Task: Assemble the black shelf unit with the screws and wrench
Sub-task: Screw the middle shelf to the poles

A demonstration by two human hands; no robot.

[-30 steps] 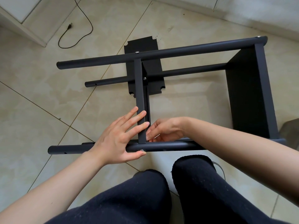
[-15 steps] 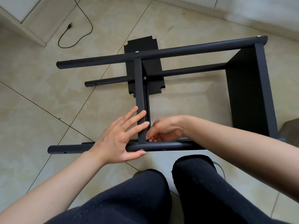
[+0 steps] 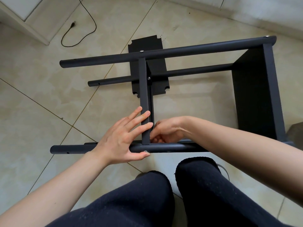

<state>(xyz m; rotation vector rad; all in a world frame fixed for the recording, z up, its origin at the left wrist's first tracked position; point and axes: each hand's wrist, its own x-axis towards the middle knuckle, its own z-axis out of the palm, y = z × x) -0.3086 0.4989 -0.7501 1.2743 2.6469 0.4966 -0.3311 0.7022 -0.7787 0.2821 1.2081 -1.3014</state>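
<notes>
The left hand (image 3: 121,136) rests flat, fingers straight, on the upright crossbar (image 3: 145,102); the right hand (image 3: 165,130), just right of that joint, curls its grip (contents hidden).

The black shelf unit (image 3: 255,95) lies on its side on the tiled floor, four round tubes running left to right. A flat crossbar (image 3: 145,95) spans from the far tube to the near tube (image 3: 164,147). Silver screws (image 3: 141,51) show at the joints, one (image 3: 145,151) on the near tube. A solid black panel closes the right end.
</notes>
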